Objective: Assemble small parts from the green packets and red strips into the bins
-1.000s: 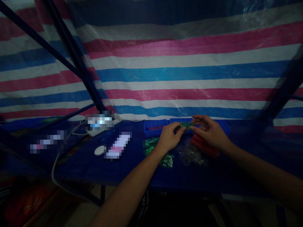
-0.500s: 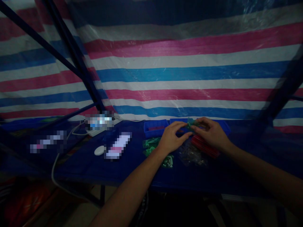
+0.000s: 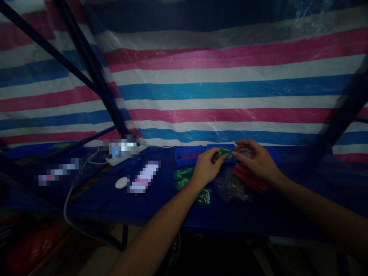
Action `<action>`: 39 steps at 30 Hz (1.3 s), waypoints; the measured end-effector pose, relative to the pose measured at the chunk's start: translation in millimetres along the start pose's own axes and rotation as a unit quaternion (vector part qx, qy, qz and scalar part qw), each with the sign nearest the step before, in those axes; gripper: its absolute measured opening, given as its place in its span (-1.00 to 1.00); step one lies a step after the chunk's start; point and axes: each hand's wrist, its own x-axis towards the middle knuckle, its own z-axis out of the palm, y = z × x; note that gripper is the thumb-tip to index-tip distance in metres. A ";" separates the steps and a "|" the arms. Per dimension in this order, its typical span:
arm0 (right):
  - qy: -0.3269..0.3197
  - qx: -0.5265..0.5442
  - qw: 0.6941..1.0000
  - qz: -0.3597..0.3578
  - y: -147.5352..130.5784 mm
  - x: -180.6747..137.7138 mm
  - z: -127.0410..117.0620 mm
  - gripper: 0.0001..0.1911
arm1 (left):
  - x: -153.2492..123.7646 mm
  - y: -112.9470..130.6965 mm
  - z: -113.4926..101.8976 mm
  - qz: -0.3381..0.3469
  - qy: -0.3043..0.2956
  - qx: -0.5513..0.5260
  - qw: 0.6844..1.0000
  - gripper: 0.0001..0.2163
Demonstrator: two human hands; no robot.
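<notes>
Both my hands meet over the far side of a dark blue table. A small green piece is pinched between the fingertips of my left hand and my right hand. It is too dim to tell what the piece is. Under my right hand lies a red ridged block. Green pieces lie by my left wrist.
Blue trays stand behind my hands against a striped tarp wall. A clear plastic bag lies in front of the red block. A white round object, blurred items and a white cable sit at the left. Dark poles slant at left.
Half a second ago my right hand alone held the green piece. My left hand has closed back onto it, so both hands pinch it again.
</notes>
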 end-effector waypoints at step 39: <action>-0.026 -0.050 0.998 -0.021 0.8 -1.0 0.1 -0.57 | 1.3 -2.6 1.4 -0.010 0.012 -0.005 1.000 -0.73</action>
